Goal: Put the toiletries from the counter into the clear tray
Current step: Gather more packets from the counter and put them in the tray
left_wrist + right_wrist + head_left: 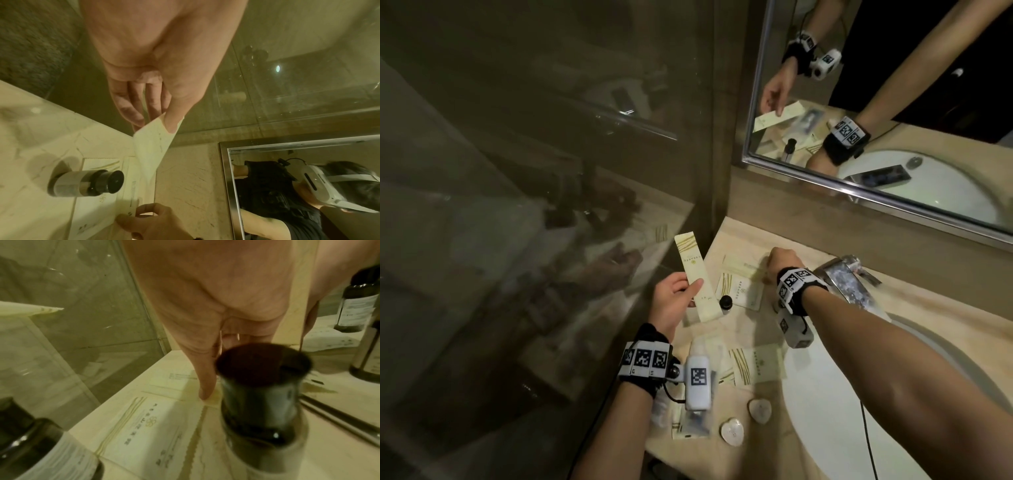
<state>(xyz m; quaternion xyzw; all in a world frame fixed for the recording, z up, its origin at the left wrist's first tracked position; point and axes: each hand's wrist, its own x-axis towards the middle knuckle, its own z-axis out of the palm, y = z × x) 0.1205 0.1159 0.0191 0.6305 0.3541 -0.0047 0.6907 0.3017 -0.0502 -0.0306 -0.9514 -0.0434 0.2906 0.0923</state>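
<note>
Left hand point(673, 301) pinching long sachet point(697, 277), holding it above tabletop point(763, 383) | right hand point(782, 263) reaching to flat packet point(743, 265) at tabletop rear, grip not discernible | bottle point(726, 303) standing between hands | tray not discernible

Two hands show: the left hand point(674, 301) and the right hand point(783, 263). At least five cream sachets: one long point(697, 281), four flatter point(739, 291) point(743, 265) point(756, 365) point(690, 430). One dark-capped bottle point(726, 303) in the head view; the right wrist view shows two. Two heart-shaped dishes point(759, 410) point(732, 432).
</note>
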